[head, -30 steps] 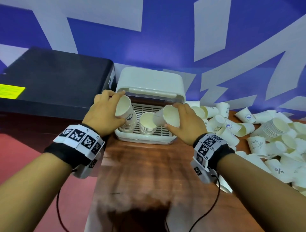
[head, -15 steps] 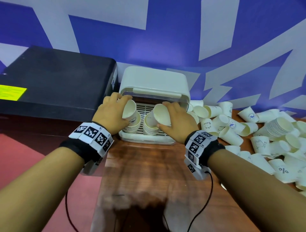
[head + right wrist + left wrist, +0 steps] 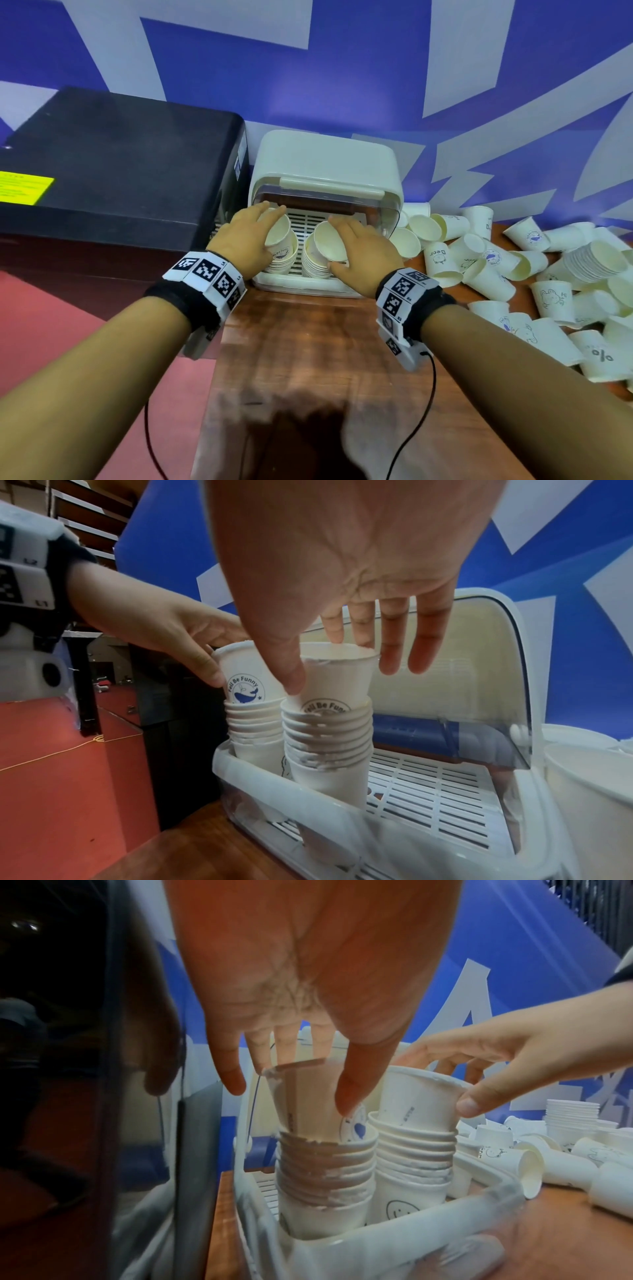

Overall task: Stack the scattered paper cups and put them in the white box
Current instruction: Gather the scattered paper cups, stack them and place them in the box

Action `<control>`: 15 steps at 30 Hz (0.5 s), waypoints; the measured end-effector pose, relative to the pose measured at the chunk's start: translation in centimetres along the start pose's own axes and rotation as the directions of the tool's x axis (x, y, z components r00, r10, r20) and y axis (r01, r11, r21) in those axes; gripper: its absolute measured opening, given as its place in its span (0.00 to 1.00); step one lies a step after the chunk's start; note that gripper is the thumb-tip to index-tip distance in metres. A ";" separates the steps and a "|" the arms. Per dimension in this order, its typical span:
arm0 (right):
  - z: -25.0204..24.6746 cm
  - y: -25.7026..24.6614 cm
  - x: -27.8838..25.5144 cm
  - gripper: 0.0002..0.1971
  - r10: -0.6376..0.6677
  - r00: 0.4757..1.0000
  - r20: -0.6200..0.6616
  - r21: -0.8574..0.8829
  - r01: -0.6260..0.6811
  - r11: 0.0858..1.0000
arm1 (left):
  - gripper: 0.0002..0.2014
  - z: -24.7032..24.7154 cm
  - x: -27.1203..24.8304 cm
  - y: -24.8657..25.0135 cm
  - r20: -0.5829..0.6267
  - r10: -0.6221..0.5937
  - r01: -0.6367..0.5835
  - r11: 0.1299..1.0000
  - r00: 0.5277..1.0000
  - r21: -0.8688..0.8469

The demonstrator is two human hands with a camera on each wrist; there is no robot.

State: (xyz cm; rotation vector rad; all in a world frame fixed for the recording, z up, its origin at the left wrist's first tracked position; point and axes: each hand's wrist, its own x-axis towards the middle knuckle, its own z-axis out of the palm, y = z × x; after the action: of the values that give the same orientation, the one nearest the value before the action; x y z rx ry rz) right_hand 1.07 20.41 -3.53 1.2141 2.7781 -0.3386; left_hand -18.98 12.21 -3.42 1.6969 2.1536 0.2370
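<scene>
The white box (image 3: 327,161) stands open at the table's back with two upright stacks of paper cups inside. My left hand (image 3: 263,229) pinches a whale-logo cup (image 3: 278,233) between thumb and fingers; the cup sits part-way in the left stack (image 3: 284,262). My right hand (image 3: 346,243) grips another cup (image 3: 328,241) by its rim, nested in the right stack (image 3: 313,265). The left wrist view shows the left cup (image 3: 308,1096) and the right one (image 3: 418,1099). In the right wrist view my thumb lies on the right cup (image 3: 337,674).
Many loose paper cups (image 3: 486,274) lie scattered on the wooden table (image 3: 308,359) to the right of the box, with a lying stack (image 3: 596,257) among them. A black machine (image 3: 120,178) stands close against the box's left side. Behind is a blue and white wall.
Both hands have moved forward and down into the box. The two cups, tilted above the stacks before, now sit nested in the tops of the left and right stacks.
</scene>
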 end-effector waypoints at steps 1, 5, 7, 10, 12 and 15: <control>0.1 0.0 0.1 0.37 -0.006 1.000 0.013 -0.012 0.006 1.000 | 0.40 0.2 0.2 0.0 0.017 0.008 -0.009 1.000 1.000 0.011; 0.9 0.1 0.6 0.37 -0.008 0.997 0.078 -0.057 0.013 0.998 | 0.34 1.1 0.6 0.1 0.127 -0.002 -0.008 0.997 0.992 0.078; 1.4 0.3 0.8 0.37 -0.001 0.996 0.090 -0.061 0.007 0.998 | 0.34 1.6 0.7 0.0 0.155 -0.022 0.007 0.995 0.988 0.098; 1.7 0.6 0.9 0.35 0.012 0.994 0.107 -0.070 -0.004 0.998 | 0.31 2.2 1.0 -0.2 0.152 -0.027 0.011 0.995 0.988 0.104; 1.8 0.8 0.8 0.34 0.023 0.992 0.120 -0.062 -0.015 0.998 | 0.28 2.4 1.2 -0.2 0.145 -0.028 0.013 0.994 0.989 0.108; 1.9 1.1 0.9 0.34 0.034 0.989 0.145 -0.056 -0.026 0.998 | 0.24 2.6 1.5 -0.1 0.137 -0.037 0.022 0.994 0.990 0.106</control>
State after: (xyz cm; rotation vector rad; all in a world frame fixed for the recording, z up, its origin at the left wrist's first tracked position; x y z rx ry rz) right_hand 1.24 21.30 -5.67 1.1676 2.6254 -0.3339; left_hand -18.37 13.36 -6.10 1.6832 2.1195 -0.0029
